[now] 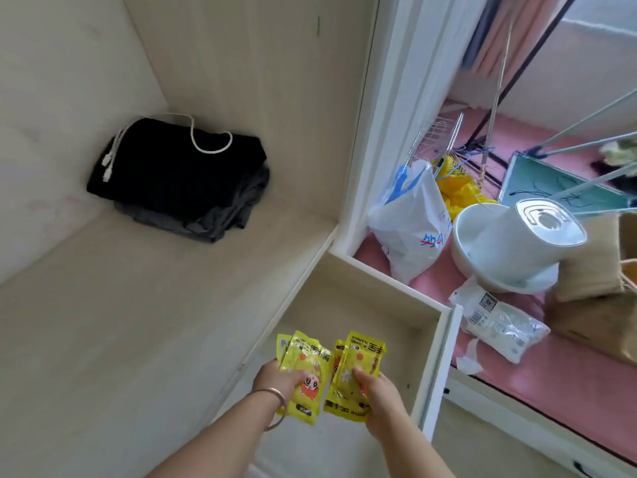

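- Sachets (358, 353) of hand warmer, bright yellow, are split between your two hands above the open drawer (372, 300) beside the wardrobe shelf (138, 305).
- Your left hand (281, 379) pinches the left bunch (305, 365) and your right hand (379, 391) the right bunch (351, 391). Each grip is closed on its bunch with the thumb on top, low on the pouches, and the tops fan out free.
- Risk: the glossy pouches are stacked loosely, so one could slide out of a fan and drop. It would likely land in the drawer, or go past its white front onto the pink floor (551, 374) if you swing right.
- Risk: squeezing harder to stop a slip could crease a pouch or strain its seam.
- Look: the pouches are flat, thin and shiny, printed with a red cartoon figure, white flowers and "HAND WARMER" lettering. The bunches sit just beside each other, and how many pouches each holds cannot be told.
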